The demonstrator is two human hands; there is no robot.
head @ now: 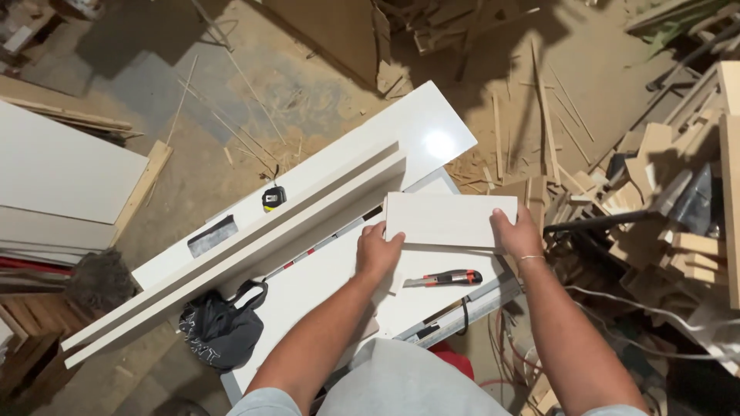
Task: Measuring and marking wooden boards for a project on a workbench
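Both hands hold a small white rectangular panel (451,219) that lies flat on the white desk (324,277). The left hand (378,250) grips the panel's near left corner, its fingers (393,240) curled over the edge and pressed together against the board. The right hand (518,231) clasps the panel's near right corner, thumb on top and the other fingers tucked under the edge, so their spread cannot be told. A thin bracelet (530,258) circles the right wrist.

Just nearer than the panel, between the two forearms, a red and black utility knife (445,278) lies on the desk, apart from both hands. To the left of the panel run two long white boards (254,243) stacked side by side, slanting away from it. Beyond those boards, on a wider white panel (401,135), sit a yellow and black tape measure (273,197) and a dark flat rectangular piece (212,235). A dark cloth bag (222,327) hangs off the desk's edge left of the left forearm. Right of the panel, wood offcuts (663,200) are heaped on the sawdust-covered floor (231,115).
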